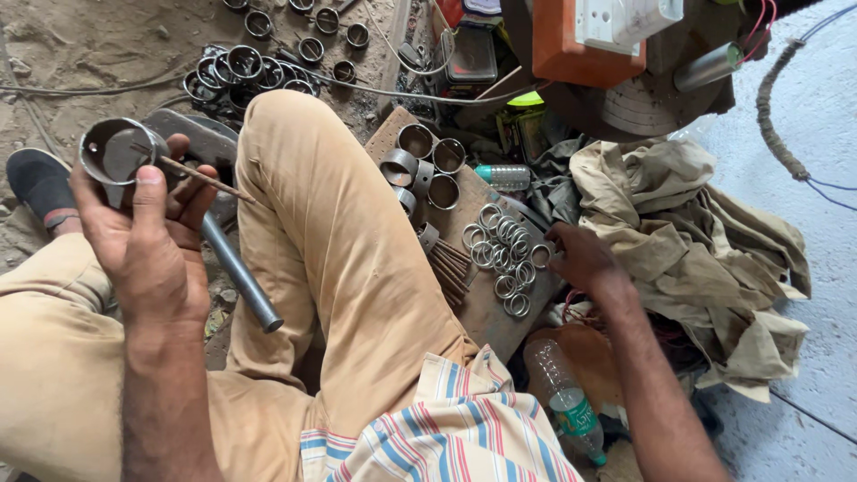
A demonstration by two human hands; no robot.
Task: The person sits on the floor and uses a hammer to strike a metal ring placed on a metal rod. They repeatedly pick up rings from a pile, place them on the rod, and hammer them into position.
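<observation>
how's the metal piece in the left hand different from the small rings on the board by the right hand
The cup-shaped sleeve is wide, deep and dark, held up in the left hand with a thin rod. The small rings are thin, flat, shinier, lying loose on the board by the right hand. Both are round metal.

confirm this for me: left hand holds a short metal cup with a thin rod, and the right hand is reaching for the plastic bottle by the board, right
Not quite. In the head view the right hand reaches the small wire rings on the wooden board, not the plastic bottle, which lies nearer the person, untouched. The rest holds: the left hand holds a short metal cup with a thin rod.
</observation>
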